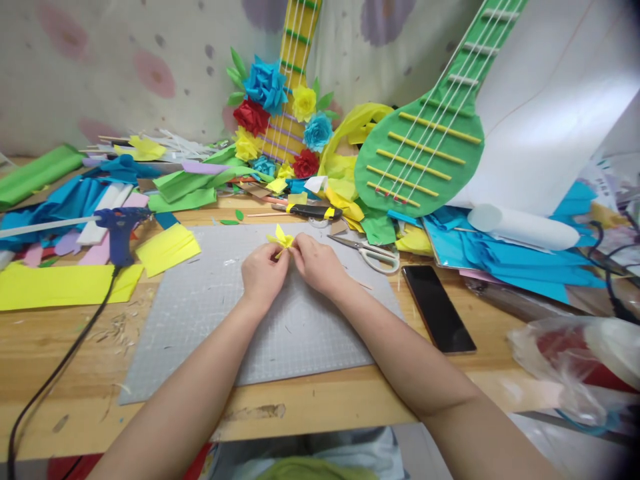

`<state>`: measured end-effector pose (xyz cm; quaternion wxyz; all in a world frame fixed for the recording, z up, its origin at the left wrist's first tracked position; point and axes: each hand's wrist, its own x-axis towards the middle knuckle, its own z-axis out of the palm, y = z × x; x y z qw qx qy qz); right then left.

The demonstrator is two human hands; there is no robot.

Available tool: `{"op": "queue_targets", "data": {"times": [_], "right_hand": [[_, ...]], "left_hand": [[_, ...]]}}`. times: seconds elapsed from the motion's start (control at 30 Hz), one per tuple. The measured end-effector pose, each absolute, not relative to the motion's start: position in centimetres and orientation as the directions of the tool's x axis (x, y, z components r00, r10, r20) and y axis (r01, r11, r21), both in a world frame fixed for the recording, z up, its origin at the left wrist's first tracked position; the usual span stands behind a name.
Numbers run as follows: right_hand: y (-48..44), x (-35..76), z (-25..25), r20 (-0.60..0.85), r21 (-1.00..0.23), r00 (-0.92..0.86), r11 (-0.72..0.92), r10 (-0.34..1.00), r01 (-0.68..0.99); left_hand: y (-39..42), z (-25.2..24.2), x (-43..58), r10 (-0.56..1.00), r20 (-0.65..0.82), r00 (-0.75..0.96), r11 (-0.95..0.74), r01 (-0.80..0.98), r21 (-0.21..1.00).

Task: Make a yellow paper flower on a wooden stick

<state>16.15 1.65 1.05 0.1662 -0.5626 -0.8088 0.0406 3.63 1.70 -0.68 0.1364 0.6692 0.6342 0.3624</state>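
Over the far part of the grey cutting mat (210,333), both my hands meet around a small yellow paper flower (281,237). Its pointed petals stick up above the fingertips. My left hand (264,272) pinches it from the left, and my right hand (316,261) closes on it from the right. The flower's lower part is hidden by the fingers. Just right of my right hand lie scissors (373,255) with pale handles. Behind the hands is a black and yellow utility knife (313,211).
A blue glue gun (120,233) with a black cord lies left, near folded yellow paper (169,249). A phone (439,308) is at right. Behind stand a green paper instrument (420,160) and a yellow one (287,130) with paper flowers. Blue paper (530,263) is piled far right.
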Motion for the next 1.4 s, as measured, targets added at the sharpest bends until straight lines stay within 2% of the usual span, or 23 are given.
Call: {"op": "queue_targets", "data": {"times": [0.1, 0.23, 0.53, 0.77, 1.0, 1.4], "right_hand": [[1.5, 16.1, 1.1, 0.260, -0.259, -0.334, 0.399, 0.906, 0.880], [1.4, 16.1, 1.2, 0.265, -0.194, -0.363, 0.418, 0.893, 0.887], [1.9, 16.6, 0.7, 0.282, -0.230, -0.409, 0.475, 0.868, 0.849], [1.8, 16.5, 0.9, 0.253, -0.220, -0.434, 0.489, 0.865, 0.844], [1.6, 16.0, 1.1, 0.176, -0.170, -0.377, 0.405, 0.909, 0.898], [0.9, 15.3, 1.5, 0.128, -0.224, -0.289, 0.312, 0.949, 0.923]], "left_hand": [[1.7, -0.7, 3.4, 0.952, 0.295, -0.082, -0.145, 0.727, 0.671], [1.6, -0.6, 3.3, 0.958, 0.266, -0.107, -0.120, 0.692, 0.711], [1.5, -0.5, 3.7, 0.959, 0.274, -0.073, -0.113, 0.787, 0.606], [1.3, -0.4, 3.8, 0.972, 0.224, -0.067, -0.091, 0.774, 0.626], [1.9, -0.7, 3.5, 0.982, 0.176, -0.074, -0.058, 0.764, 0.642], [2.4, -1.1, 3.2, 0.978, 0.147, -0.148, -0.020, 0.636, 0.772]]}}
